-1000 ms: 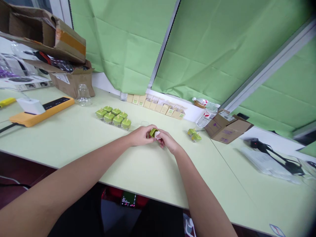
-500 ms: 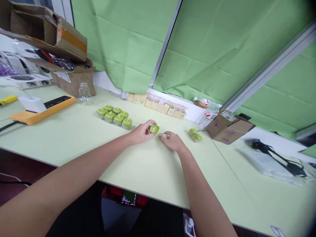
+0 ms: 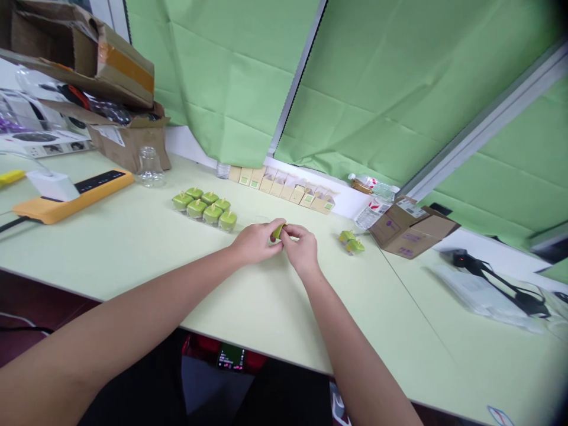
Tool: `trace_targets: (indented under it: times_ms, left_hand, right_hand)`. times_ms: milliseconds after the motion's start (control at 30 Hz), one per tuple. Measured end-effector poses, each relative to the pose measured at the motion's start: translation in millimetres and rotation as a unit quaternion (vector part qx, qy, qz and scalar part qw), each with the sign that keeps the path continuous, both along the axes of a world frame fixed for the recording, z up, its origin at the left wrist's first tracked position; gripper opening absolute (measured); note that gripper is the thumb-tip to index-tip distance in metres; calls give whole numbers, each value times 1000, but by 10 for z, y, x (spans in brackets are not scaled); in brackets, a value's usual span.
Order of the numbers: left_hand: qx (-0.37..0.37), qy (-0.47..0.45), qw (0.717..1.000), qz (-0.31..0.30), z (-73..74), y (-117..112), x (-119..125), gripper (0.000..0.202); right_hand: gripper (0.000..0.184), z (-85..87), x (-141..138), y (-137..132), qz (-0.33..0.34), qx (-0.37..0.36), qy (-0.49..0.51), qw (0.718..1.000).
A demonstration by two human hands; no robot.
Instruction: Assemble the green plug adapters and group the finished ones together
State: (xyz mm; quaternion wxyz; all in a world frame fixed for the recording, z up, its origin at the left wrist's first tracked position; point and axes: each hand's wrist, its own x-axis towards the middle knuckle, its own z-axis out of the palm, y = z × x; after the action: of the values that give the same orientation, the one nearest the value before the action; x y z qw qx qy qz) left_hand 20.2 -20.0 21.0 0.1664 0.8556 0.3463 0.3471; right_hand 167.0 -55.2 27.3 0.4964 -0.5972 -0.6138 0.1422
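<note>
A small green lid (image 3: 278, 231) is gripped by my left hand (image 3: 257, 242), tilted up on edge over the table. My right hand (image 3: 302, 248) meets it from the right, with thumb and fingers pinched together against the lid's edge. What the right fingertips hold is hidden. Left of my hands, several small clear tubs with green lids (image 3: 212, 212) stand grouped in two rows. A pair of similar green-lidded tubs (image 3: 355, 246) stands to the right.
Small cardboard boxes (image 3: 284, 188) line the wall. An orange power strip (image 3: 75, 198) and a clear jar (image 3: 150, 167) are at left, below stacked cartons (image 3: 126, 68). An open carton (image 3: 410, 228) and plastic bottles (image 3: 377, 187) stand right, near a black strap (image 3: 501, 281).
My right hand has moved left and up to the lid. The lid has turned from facing me to edge-on. The small pale piece in my right fingers is no longer visible.
</note>
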Motion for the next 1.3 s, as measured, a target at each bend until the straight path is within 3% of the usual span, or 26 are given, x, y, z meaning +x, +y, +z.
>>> trace_targets:
  times_ms: [133, 233, 367, 600, 767, 967, 1100, 1300]
  left_hand:
    - [11, 17, 1000, 5, 8, -38, 35, 50]
    - [16, 34, 999, 6, -16, -37, 39, 49]
    - [34, 73, 996, 25, -64, -10, 53, 52]
    - [49, 102, 993, 34, -55, 62, 53, 51]
    - [27, 48, 997, 49, -35, 111, -15, 47]
    - [-13, -3, 995, 95, -21, 168, -97, 48]
    - [-25, -29, 997, 66, -14, 147, -73, 48]
    - [-36, -80, 996, 8, -54, 170, -47, 44]
  right_hand:
    - [13, -71, 3, 44, -17, -4, 94, 995]
    - [12, -114, 33, 79, 15, -22, 107, 994]
    - [9, -137, 58, 104, -9, -55, 134, 989]
    - [9, -90, 32, 73, -27, 3, 55, 998]
    - [16, 9, 60, 47, -14, 7, 96, 995]
    - [22, 111, 97, 50, 13, -8, 243, 970]
    - [21, 76, 76, 59, 7, -15, 270, 963]
    - [19, 40, 68, 54, 25, -43, 225, 973]
